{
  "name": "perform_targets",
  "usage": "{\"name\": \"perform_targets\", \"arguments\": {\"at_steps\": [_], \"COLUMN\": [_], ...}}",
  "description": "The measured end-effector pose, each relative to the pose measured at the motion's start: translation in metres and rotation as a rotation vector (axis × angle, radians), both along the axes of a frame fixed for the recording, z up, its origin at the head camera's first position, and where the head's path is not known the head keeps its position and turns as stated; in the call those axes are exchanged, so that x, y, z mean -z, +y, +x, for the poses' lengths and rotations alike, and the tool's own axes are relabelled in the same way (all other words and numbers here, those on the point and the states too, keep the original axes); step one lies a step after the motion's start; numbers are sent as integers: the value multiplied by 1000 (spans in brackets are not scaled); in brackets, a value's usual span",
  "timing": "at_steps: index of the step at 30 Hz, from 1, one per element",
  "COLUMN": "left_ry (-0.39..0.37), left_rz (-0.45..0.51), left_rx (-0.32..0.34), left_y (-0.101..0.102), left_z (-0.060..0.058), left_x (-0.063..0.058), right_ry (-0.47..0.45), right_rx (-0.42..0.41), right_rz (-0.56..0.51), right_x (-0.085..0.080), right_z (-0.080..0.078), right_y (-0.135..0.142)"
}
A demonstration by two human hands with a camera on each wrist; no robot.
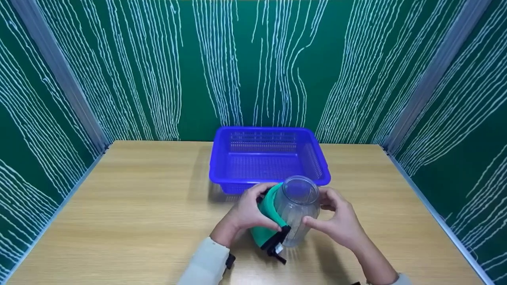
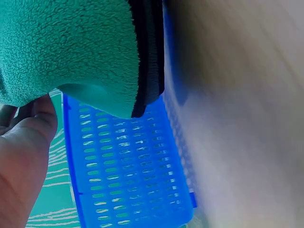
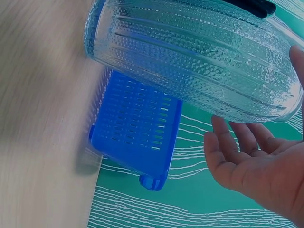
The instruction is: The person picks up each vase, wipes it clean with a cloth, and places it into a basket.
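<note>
A green fleece piece [image 1: 263, 231] with black edging, a small white tag and a black strap end stands upright in my left hand [image 1: 248, 209]. My thumb lies along its near side and the fingers go behind it, partly hidden. Against its right side is a ribbed, clear glass jar [image 1: 296, 209], mouth up and tilted a little. My right hand [image 1: 340, 221] holds the jar from the right, thumb in front and fingers behind. In the right wrist view, the fingertips [image 3: 218, 124] are at the wall of the glass jar [image 3: 199, 61].
A blue plastic basket [image 1: 216, 158] with slotted walls sits just beyond both hands, at the back of the wooden table [image 1: 138, 206]. Green panels [image 1: 158, 79] with wavy white lines enclose the back and sides, with metal posts [image 1: 429, 73] at the corners.
</note>
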State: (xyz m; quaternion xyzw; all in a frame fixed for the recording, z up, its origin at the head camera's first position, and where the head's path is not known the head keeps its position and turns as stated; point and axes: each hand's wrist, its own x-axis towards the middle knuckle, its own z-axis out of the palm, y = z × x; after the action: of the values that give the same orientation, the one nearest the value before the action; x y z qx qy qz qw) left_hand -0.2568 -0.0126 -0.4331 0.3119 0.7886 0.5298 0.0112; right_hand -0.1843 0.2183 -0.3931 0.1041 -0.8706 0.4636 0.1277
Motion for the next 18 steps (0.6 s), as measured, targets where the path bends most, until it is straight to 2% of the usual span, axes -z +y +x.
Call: {"name": "perform_targets", "arguments": {"at_steps": [4,9,15,18], "left_ry": [31,24,28,-10], "left_rz": [27,18,20,32], "left_rx": [7,4,-8,-7], "left_y": [2,4,6,7], "left_z": [1,1,1,3], "left_x": [-9,-19,-30,-39], "right_ry": [-18,-31,-28,-27], "right_rx": [-8,-13,-25,-33], "right_rz": [-11,-18,-13,-18], "right_x": [-11,-23,-23,-22], "right_z": [5,12,12,11], "right_y": [-4,-9,-7,-6]}}
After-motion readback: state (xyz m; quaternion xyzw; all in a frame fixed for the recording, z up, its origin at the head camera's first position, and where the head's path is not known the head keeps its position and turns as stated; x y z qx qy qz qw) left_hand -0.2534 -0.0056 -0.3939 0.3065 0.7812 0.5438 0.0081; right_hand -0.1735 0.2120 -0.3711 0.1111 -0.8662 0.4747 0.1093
